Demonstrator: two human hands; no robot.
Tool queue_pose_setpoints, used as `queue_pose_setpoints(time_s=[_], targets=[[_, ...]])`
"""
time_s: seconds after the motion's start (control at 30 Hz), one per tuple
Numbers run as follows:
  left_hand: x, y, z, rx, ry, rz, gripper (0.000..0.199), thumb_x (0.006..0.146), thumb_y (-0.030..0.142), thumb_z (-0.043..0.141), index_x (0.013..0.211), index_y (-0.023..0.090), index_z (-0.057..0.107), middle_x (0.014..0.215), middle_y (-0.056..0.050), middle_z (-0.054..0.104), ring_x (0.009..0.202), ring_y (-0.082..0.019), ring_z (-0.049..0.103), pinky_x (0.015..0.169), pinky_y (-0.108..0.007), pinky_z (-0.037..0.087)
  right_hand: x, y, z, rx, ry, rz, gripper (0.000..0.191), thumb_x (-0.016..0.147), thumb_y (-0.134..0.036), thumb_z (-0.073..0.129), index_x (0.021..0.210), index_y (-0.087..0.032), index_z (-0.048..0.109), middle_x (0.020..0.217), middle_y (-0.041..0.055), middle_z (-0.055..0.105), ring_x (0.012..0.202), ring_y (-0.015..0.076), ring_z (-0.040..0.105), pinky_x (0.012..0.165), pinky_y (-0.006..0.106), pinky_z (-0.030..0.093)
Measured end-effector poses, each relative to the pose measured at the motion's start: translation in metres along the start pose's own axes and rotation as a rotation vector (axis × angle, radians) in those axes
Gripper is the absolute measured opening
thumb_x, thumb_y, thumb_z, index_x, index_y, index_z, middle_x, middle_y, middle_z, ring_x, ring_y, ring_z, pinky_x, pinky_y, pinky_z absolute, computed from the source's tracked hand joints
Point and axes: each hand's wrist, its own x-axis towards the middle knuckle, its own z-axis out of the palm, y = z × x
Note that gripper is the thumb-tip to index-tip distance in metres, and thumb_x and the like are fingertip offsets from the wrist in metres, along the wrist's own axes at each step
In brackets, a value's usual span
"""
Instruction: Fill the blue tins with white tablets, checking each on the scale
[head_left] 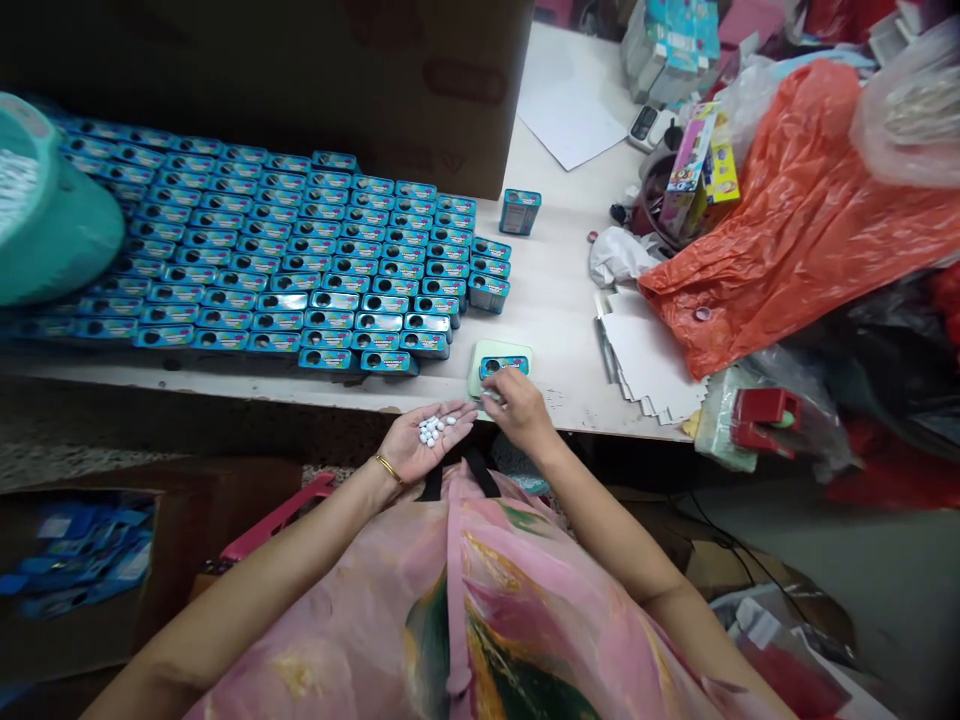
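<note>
Palm up, my left hand (424, 437) is open at the table's front edge, with several small white pellets (433, 430) lying on it. My right hand (517, 408) is just to its right, fingers pinched together over the front of a small blue tin (504, 366). Whatever is between those fingertips is too small to make out. The blue tin has a dark round hole in its top and rests on a pale green square base (480, 352). My fingers partly cover the front of both.
Rows of blue tins (300, 260) fill the table's left side, beside a teal bucket (67, 220) of white pellets. A large cardboard box (375, 90) stands behind. White cards (652, 350) and an orange plastic bag (795, 220) lie right. A single tin (520, 212) stands apart.
</note>
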Motion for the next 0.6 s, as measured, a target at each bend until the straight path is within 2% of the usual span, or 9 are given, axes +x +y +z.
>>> queue_pose_setpoints(time_s=[0.1, 0.27, 0.43, 0.6], targets=[[-0.001, 0.003, -0.001, -0.01, 0.004, 0.015, 0.027, 0.079, 0.012, 0.043, 0.097, 0.002, 0.061, 0.107, -0.022, 0.061, 0.111, -0.03, 0.049, 0.089, -0.038, 0.046, 0.011, 0.021, -0.006, 0.0, 0.05, 0.066, 0.01, 0.078, -0.017, 0.05, 0.086, -0.017, 0.057, 0.081, 0.0044, 0.055, 0.078, 0.0156, 0.05, 0.071, 0.027, 0.041], [-0.005, 0.001, -0.009, -0.029, 0.033, 0.014, 0.029, 0.08, 0.011, 0.042, 0.101, 0.004, 0.061, 0.107, -0.021, 0.061, 0.11, -0.03, 0.049, 0.087, -0.039, 0.048, 0.022, 0.041, 0.006, 0.086, 0.089, 0.15, 0.01, 0.077, -0.02, 0.053, 0.083, -0.018, 0.06, 0.078, 0.0023, 0.056, 0.074, 0.0137, 0.052, 0.069, 0.025, 0.042], [-0.007, -0.001, -0.013, -0.045, 0.049, 0.019, 0.03, 0.08, 0.011, 0.042, 0.103, 0.004, 0.059, 0.108, -0.021, 0.061, 0.11, -0.029, 0.049, 0.086, -0.039, 0.048, 0.025, 0.045, 0.009, 0.239, 0.162, 0.24, 0.009, 0.074, -0.024, 0.057, 0.078, -0.019, 0.063, 0.076, 0.001, 0.059, 0.074, 0.0135, 0.055, 0.069, 0.027, 0.044], [-0.008, 0.003, -0.017, -0.047, 0.04, 0.022, 0.03, 0.08, 0.011, 0.041, 0.103, 0.004, 0.059, 0.107, -0.021, 0.061, 0.109, -0.029, 0.051, 0.085, -0.038, 0.049, 0.025, 0.034, -0.011, 0.456, 0.332, 0.37, 0.015, 0.074, -0.032, 0.057, 0.077, -0.018, 0.062, 0.077, 0.0007, 0.058, 0.061, 0.0106, 0.054, 0.056, 0.025, 0.046]])
